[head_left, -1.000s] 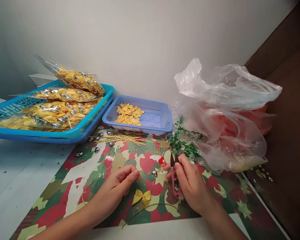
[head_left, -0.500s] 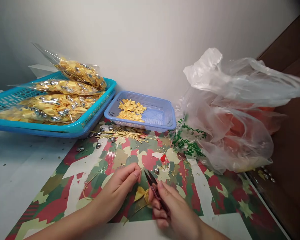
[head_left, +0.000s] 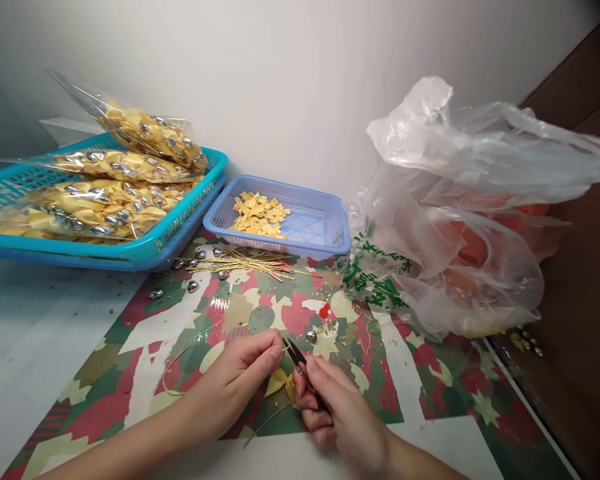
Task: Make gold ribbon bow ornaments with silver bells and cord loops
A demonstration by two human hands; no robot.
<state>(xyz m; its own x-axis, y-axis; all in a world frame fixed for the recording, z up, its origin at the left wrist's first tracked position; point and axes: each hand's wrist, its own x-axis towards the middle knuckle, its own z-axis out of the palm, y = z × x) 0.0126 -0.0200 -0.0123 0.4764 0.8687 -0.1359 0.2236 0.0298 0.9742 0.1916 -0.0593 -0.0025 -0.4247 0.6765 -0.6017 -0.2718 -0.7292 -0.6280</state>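
My left hand is closed in a pinch on a thin gold cord; a short end of it pokes out at the fingertips, and a loop shows to the left of the wrist. In my right hand is a pair of thread snips, its dark blade tips right at that cord end. The fingers cover most of the snips' handles. Under and between the hands lies a yellow ribbon bow, partly hidden by my right fingers, with a cord trailing toward the table's front.
A purple-blue basket holds yellow bows. To its left, a turquoise basket bears filled clear bags. Gold cord lengths, silver beads and a red piece lie on the patterned sheet. A plastic bag stands right.
My right hand has swung the snips left, from upright beside the bow to pointing at my left fingertips. The blades now meet the cord end. My left hand has stayed nearly in place.
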